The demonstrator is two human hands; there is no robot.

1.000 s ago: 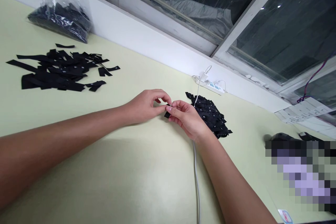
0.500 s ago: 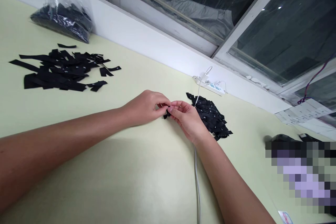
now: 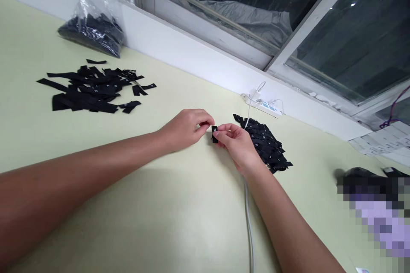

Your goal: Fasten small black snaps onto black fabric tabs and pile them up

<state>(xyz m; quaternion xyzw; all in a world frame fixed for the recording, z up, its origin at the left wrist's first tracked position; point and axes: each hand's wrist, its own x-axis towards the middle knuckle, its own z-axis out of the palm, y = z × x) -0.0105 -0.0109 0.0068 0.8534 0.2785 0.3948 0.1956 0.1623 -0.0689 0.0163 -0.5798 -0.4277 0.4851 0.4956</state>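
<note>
Between the thumb and fingers of my right hand point(image 3: 236, 141) is a small folded black fabric label point(image 3: 215, 132) with a white mark on its face. My left hand point(image 3: 189, 129) is closed in a pinch just left of it, its fingertips close to the label's upper edge. Whether the left fingers hold anything is hidden. Just right of my right hand lies a dense pile of small black labels point(image 3: 265, 143) with white marks. Farther left, longer black fabric strips point(image 3: 92, 89) are spread loosely on the pale green table point(image 3: 144, 222).
A clear plastic bag of black pieces point(image 3: 96, 30) stands by the wall at the back left. A white power strip point(image 3: 262, 106) lies along the wall, and a grey cable point(image 3: 248, 222) runs under my right forearm. At the right is a pixelated purple and black area point(image 3: 378, 213).
My left fingertips have come away from the label, which now shows its marked face in my right hand. The whole view has shifted, so things appear farther right.
</note>
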